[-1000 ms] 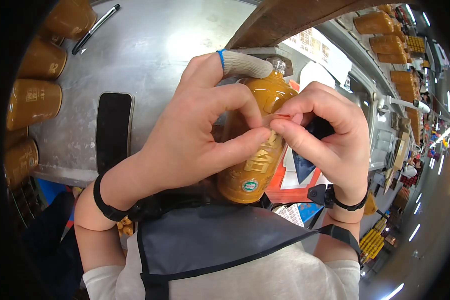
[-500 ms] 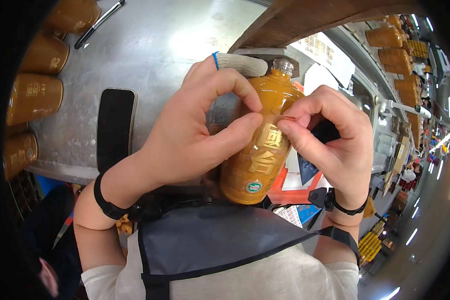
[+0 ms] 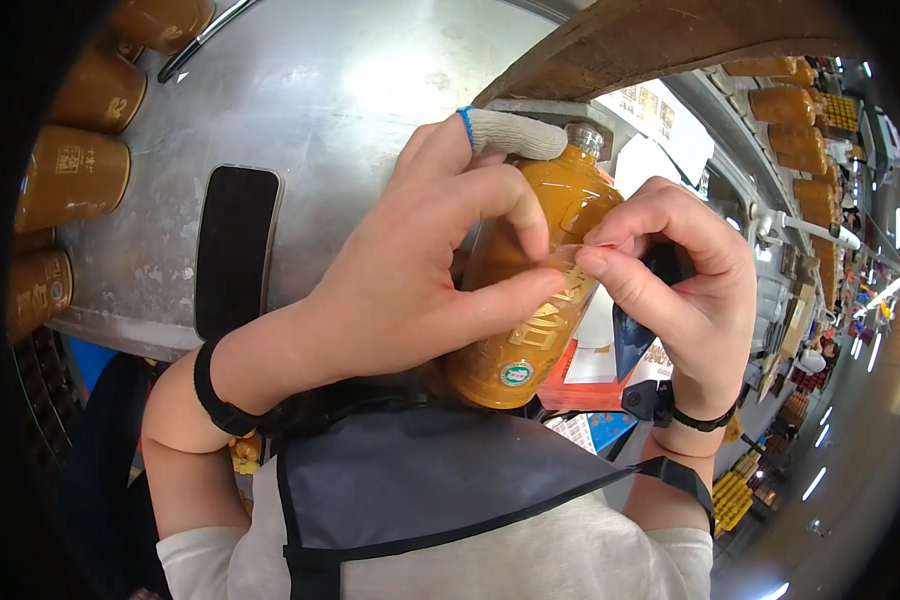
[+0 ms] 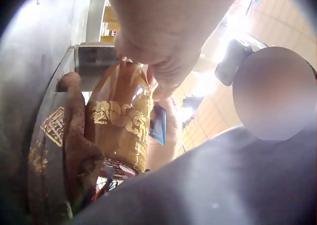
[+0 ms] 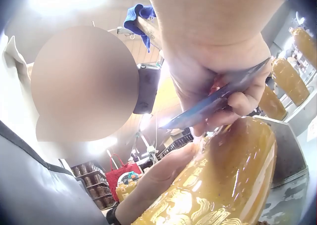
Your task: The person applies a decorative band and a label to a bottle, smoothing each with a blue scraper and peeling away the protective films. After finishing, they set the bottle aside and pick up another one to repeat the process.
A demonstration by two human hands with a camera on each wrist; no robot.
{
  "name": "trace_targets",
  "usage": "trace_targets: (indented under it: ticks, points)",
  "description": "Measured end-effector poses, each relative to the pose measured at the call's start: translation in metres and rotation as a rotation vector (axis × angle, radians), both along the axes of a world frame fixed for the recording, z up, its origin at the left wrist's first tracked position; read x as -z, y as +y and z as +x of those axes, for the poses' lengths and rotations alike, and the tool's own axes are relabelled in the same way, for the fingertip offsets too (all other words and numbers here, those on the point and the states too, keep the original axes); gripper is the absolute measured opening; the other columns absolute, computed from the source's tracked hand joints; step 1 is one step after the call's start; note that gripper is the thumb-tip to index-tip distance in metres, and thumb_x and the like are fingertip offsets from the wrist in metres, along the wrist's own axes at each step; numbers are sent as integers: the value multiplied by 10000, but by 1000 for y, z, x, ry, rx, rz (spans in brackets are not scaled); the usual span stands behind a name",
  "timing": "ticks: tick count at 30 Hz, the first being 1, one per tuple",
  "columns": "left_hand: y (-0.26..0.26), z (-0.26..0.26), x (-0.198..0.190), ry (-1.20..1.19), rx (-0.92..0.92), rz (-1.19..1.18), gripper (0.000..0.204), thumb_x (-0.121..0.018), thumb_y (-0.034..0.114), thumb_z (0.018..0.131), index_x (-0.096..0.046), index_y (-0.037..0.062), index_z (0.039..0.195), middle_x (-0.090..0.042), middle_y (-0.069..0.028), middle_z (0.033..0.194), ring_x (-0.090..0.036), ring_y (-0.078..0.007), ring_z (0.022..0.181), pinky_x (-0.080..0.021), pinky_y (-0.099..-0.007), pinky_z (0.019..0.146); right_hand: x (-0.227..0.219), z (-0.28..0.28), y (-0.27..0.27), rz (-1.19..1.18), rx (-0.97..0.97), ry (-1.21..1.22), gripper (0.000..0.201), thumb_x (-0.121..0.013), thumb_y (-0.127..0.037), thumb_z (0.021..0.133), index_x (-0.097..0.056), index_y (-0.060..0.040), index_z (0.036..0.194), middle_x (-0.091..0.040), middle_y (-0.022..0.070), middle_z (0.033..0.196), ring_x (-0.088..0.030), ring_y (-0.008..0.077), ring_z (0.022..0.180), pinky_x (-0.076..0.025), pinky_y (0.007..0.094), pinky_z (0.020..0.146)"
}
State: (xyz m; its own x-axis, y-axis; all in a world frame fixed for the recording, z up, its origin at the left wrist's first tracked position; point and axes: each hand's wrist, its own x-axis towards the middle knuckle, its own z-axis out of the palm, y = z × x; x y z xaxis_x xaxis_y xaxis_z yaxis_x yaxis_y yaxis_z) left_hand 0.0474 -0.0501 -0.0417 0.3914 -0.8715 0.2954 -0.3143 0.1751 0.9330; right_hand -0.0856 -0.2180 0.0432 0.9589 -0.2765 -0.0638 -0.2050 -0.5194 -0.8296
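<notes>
A glossy amber bottle with gold lettering and a round green sticker lies with its clear neck away from me. My right hand pinches a thin clear strip with a reddish edge between thumb and forefinger over the bottle's front. A dark blue flat, pointed blade-like piece is tucked in the same hand. My left hand is at the bottle's other side, its thumb and forefinger tips apart, right at the strip's left end. A cloth sleeve covers one left finger, lying beside the neck.
Several amber containers line the metal table's left edge. A black phone and a pen lie on it. A brown beam crosses beyond the bottle; papers and red-edged sheets are at right.
Both hands and the bottle have shifted slightly right in the head view. The left thumb and forefinger, close together a second ago, are now apart; the right hand keeps its pinch on the strip.
</notes>
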Motion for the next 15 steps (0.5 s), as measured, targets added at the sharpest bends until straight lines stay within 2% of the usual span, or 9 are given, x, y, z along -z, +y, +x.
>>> trace_targets:
  ticks: [4, 9, 11, 15]
  points:
    - [0, 0, 0, 39, 31, -9, 135, -746, 74, 836, -621, 87, 885, -431, -176, 1450, -417, -304, 1363, -299, -409, 1150, 1, -1, 2, 1, 34, -9, 96, -774, -28, 820, -688, -11, 859, -597, 0, 788, -547, 56, 658, -441, 207, 595]
    - [-2, 1, -2, 20, 37, -6, 119, -726, 73, 847, -614, 84, 885, -440, -179, 1447, -420, -300, 1359, -303, -419, 1149, 0, 1, 7, -29, 63, -27, 101, -773, -31, 820, -676, -10, 841, -610, 8, 787, -564, 63, 657, -455, 212, 599]
    - [-2, 1, -1, 17, 40, -7, 116, -722, 72, 849, -612, 82, 884, -443, -179, 1446, -419, -298, 1360, -302, -422, 1150, -2, 1, 8, -79, 65, -1, 125, -780, 12, 797, -665, 1, 844, -628, 22, 806, -556, 80, 707, -431, 214, 646]
    - [-3, 1, 0, 22, 36, 11, 131, -724, 76, 845, -602, 81, 894, -455, -168, 1438, -429, -285, 1342, -298, -412, 1150, -1, 1, 8, -179, 32, -18, 121, -780, 9, 795, -666, 2, 834, -625, 23, 794, -561, 83, 703, -436, 218, 641]
